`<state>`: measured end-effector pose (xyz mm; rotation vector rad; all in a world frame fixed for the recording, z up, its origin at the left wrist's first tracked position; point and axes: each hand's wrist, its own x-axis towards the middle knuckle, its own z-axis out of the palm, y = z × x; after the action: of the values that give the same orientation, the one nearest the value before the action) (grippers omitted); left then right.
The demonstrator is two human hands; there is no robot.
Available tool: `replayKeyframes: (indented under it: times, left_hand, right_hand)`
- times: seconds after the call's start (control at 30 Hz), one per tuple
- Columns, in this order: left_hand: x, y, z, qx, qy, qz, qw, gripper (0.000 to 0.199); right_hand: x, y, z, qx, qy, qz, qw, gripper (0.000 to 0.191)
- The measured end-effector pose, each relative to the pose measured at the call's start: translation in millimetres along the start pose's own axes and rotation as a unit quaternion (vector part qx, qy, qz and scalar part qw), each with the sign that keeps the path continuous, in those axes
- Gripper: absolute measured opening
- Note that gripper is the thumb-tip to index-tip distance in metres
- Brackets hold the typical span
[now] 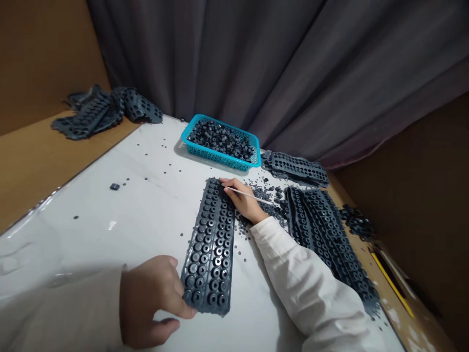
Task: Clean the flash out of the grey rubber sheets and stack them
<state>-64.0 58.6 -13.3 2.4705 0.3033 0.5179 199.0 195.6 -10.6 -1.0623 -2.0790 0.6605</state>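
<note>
A dark grey molded rubber sheet point(211, 244) with rows of round raised rings lies lengthwise on the white tabletop. At its near left corner, my left hand point(156, 298) touches the edge with the index finger; the thumb is apart and nothing is held. My right hand point(244, 200) is closed around a thin white stick point(252, 196), its fingertips at the sheet's far right corner. Whatever the stick's tip meets there is hard to make out. Small dark round bits point(269, 201) are scattered beside and partly behind the right hand.
Behind the sheet stands a turquoise basket point(220, 159) full of small dark pieces. More molded sheets are stacked at the right point(322, 225) and back right point(296, 167). Used-looking perforated sheets point(91, 115) lie at the far left. A yellow tool point(392, 283) rests at the right edge.
</note>
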Motion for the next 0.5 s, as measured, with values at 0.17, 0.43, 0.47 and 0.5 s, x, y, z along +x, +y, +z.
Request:
replayKeyframes:
  times: [0.17, 0.43, 0.47, 0.5]
  left_hand:
    - [0.0, 1.3, 3.8, 0.004, 0.011, -0.010, 1.000, 0.030]
    - [1.2, -0.2, -0.4, 0.003, 0.004, 0.003, 1.000, 0.034]
    - [1.2, -0.1, -0.7, 0.007, 0.006, 0.004, 1.000, 0.034]
    - [1.1, 0.0, -1.0, 0.010, 0.008, 0.005, 1.000, 0.034]
  right_hand:
    - [1.4, 3.2, 1.4, -0.018, -0.009, -0.005, 1.000, 0.019]
    - [7.5, 11.4, 0.2, -0.130, -0.053, -0.058, 0.988, 0.021]
    - [9.2, 13.4, 0.5, -0.138, -0.045, -0.054, 0.988, 0.022]
    - [11.1, 15.4, 0.7, -0.142, -0.034, -0.048, 0.988, 0.023]
